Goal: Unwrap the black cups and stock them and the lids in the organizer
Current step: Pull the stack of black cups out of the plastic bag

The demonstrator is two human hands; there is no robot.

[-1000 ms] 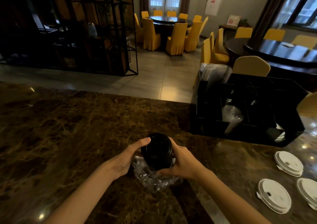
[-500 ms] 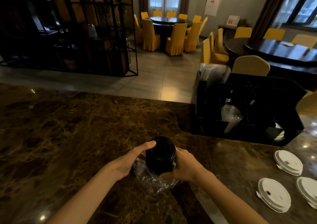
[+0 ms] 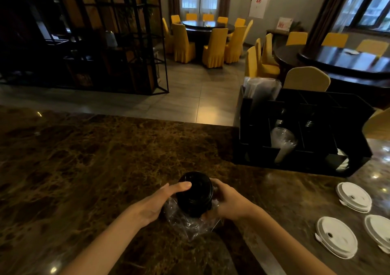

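A stack of black cups stands on the brown marble counter, its top facing me. Clear plastic wrap is bunched around its lower part. My left hand holds the stack's left side, thumb over the rim. On the opposite side, my right hand grips the stack and the wrap. White lids lie at the right: one farther back, one nearer, one at the frame's edge. The black organizer sits at the back right.
The organizer holds a stack of clear cups in a middle slot and wrapped clear items at its back left corner. Beyond the counter's far edge are tiled floor, yellow chairs, dark round tables and a black metal shelf.
The cup stack and both hands have shifted slightly toward me. My left thumb has come up over the stack's rim. The wrap stays bunched low on the stack.
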